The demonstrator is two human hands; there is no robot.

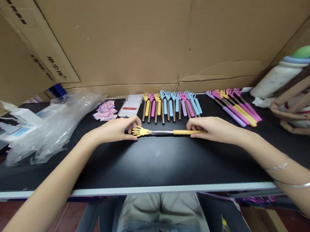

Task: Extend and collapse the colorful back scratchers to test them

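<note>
A yellow telescopic back scratcher (161, 132) lies level across the middle of the black desk, part of its metal rod showing. My left hand (118, 129) is at its claw end, with curled fingers and thumb closed about the claw tips. The handle end is gripped by my right hand (212, 128), which hides part of it. Just behind, a row of back scratcher claws, dark rods and coloured handles (170, 107) in yellow, pink, blue and purple lies side by side. Assembled-looking back scratchers (237, 113) in purple, pink and yellow lie fanned to the right of my right hand.
Purple-pink printed slips (105, 111) and a phone (129, 108) lie at the back left. Clear plastic bags (54, 127) cover the left side near a white plug (27, 115). At right are a pale bottle (279, 76) and a brown-handled bag (301, 106). Cardboard (138, 35) walls the back.
</note>
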